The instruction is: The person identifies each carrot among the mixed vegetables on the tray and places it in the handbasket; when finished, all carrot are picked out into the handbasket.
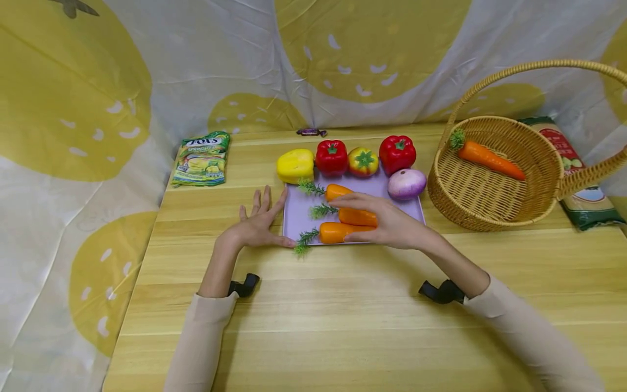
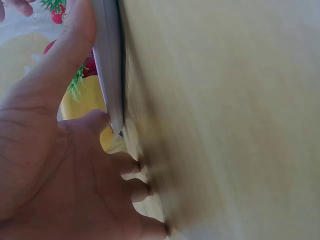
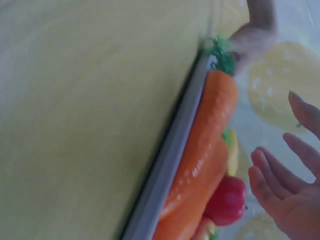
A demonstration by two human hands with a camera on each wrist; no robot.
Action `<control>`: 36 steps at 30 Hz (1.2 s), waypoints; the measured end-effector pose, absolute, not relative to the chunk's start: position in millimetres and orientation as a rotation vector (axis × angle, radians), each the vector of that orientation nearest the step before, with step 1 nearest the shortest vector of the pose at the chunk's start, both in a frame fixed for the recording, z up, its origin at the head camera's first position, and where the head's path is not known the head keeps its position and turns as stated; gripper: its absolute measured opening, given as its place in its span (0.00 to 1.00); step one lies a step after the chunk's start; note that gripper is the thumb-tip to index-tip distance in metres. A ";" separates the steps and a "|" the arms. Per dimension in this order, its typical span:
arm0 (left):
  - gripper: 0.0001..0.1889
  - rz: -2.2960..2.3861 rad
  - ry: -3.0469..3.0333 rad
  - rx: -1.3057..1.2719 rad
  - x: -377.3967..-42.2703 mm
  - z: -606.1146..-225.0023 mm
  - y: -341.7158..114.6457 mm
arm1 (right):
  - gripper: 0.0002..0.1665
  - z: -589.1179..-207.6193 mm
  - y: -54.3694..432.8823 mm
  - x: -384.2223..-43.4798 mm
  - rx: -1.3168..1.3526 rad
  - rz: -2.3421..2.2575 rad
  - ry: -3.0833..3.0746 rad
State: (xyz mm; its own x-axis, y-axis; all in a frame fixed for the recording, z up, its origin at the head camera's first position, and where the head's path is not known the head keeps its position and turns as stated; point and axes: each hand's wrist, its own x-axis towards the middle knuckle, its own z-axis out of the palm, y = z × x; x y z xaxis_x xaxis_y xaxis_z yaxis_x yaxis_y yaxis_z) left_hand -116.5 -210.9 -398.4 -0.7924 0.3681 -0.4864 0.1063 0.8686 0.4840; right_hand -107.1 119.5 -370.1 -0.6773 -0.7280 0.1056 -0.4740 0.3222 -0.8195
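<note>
A pale purple tray (image 1: 303, 209) lies on the wooden table. Spread straight, the fingers of my left hand (image 1: 254, 226) reach along the tray's left side, thumb at its near corner; the left wrist view shows the other fingertips down on the table. Several orange carrots (image 1: 335, 233) with green tops lie side by side on the tray. Over them hovers my right hand (image 1: 387, 220), its loosely bent fingers holding nothing in the right wrist view. Along the tray's far side sit a yellow pepper (image 1: 295, 166), two red peppers (image 1: 397, 154), a yellow-red tomato-like vegetable (image 1: 363, 162) and a purple onion (image 1: 407, 184).
To the right stands a wicker basket (image 1: 443, 190) with a tall handle and one carrot (image 1: 491, 159) inside. Behind it lies a green-and-red packet (image 1: 590, 201). A Fox's candy bag (image 1: 202, 159) lies at the far left, and a purple wrapped candy (image 1: 311, 132) near the back edge.
</note>
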 end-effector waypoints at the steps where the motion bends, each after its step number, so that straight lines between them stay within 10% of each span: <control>1: 0.68 0.592 2.448 0.343 -116.5 -398.6 -210.7 | 0.37 -372.0 116.5 -106.2 -1.095 -1.277 2.311; 36: 0.67 0.596 2.445 0.336 -116.8 -398.9 -211.0 | 0.29 -391.9 98.9 -95.8 -1.100 -1.032 2.482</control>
State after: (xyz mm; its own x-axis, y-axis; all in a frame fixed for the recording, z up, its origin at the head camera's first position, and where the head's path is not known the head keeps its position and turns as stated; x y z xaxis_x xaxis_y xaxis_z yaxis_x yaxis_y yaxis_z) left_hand -116.8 -211.0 -398.9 -0.7920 0.3653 -0.4892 0.0992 0.8676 0.4873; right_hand -95.8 98.9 -391.9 -0.6891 -0.7218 0.0645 -0.5546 0.4680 -0.6880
